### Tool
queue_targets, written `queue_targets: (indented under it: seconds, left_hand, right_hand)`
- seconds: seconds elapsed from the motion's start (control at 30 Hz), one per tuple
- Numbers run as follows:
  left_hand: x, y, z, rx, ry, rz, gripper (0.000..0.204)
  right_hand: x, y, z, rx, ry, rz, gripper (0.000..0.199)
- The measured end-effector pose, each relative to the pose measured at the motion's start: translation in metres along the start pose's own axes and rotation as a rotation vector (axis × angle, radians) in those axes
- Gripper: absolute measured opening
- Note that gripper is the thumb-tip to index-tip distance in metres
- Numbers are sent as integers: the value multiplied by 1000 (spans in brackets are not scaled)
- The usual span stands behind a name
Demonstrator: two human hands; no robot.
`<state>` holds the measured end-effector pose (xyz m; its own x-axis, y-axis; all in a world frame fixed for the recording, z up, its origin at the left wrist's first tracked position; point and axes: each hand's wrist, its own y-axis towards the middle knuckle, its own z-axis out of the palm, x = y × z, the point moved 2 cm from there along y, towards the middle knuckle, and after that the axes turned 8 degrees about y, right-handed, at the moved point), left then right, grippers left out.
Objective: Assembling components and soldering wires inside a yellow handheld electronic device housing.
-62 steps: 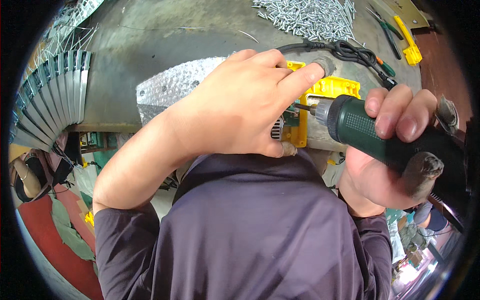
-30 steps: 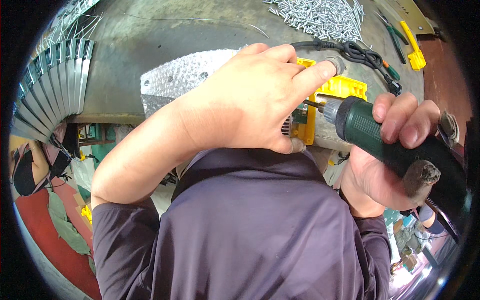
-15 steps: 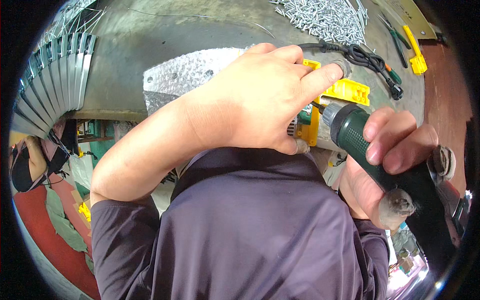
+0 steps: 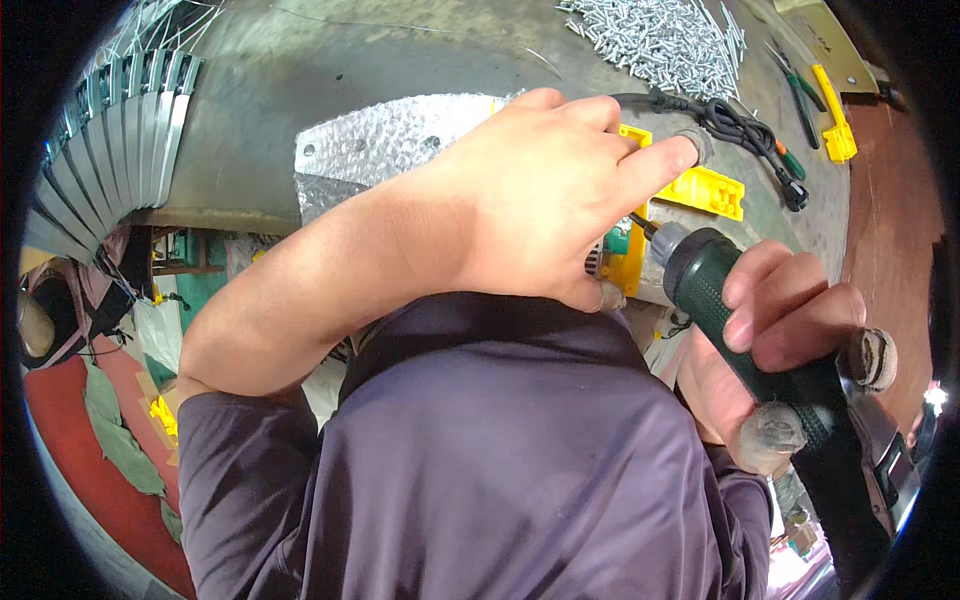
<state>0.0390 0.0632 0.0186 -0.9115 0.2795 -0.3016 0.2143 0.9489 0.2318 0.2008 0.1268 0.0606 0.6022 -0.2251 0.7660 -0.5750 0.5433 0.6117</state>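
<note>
The grey bench (image 4: 300,120) carries an embossed metal plate (image 4: 380,150) near its front edge, with a fan of metal strips (image 4: 110,150) at its left end and a heap of silver screws (image 4: 660,40) at the far side. The left hand (image 4: 540,190) lies flat, fingers spread, pressing a yellow plastic part (image 4: 700,190) on the plate. The right hand (image 4: 780,340) is wrapped around a green-handled driver (image 4: 720,290), its tip touching the yellow part at the bench's front edge.

Left hand (image 4: 540,190) pressed flat, fingers spread — right hand (image 4: 770,350) clenched, thumb tucked.
</note>
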Motion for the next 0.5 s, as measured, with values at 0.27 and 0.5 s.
queue_targets:
  seconds: [0.27, 0.5]
  left_hand:
    - [0, 3, -1, -2, 12, 10, 89]
    - [1, 2, -1, -8, 6, 7, 89]
  right_hand:
    - [-4, 3, -2, 3, -25, -48, 25]
    - [-8, 1, 0, -44, 13, -53, 25]
